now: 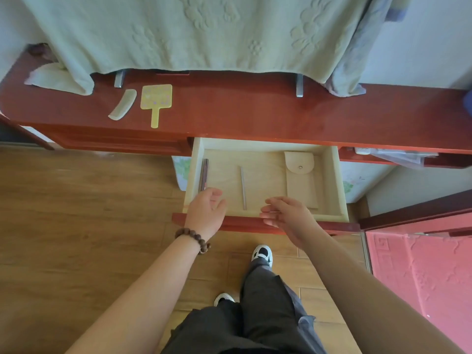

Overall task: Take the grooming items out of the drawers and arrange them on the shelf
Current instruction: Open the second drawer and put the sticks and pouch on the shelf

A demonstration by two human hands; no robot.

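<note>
Drawer (332, 180) sits pulled out at mid-frame, and both hands hang over its front edge holding nothing: left hand (205, 213) at the near-left corner and right hand (286, 215) just right of centre, fingers loose and spread. Inside it there's a dark stick (204, 175) along the left wall, a thin metal rod (243, 187) in the middle, and a beige pouch (301, 180) on the right. Up on the red shelf (255, 111), upper left of the frame, a comb (123, 104) and a yellow hand mirror (155, 102) lie side by side, not touching.

green towel (194, 31) draped over top edge, covers back of desk; wood floor (76, 200) on left, pink mat (421, 272) bottom right, bead bracelet (193, 237) on wrist, dark trousers (255, 315) + b/w shoes (262, 254)
</note>
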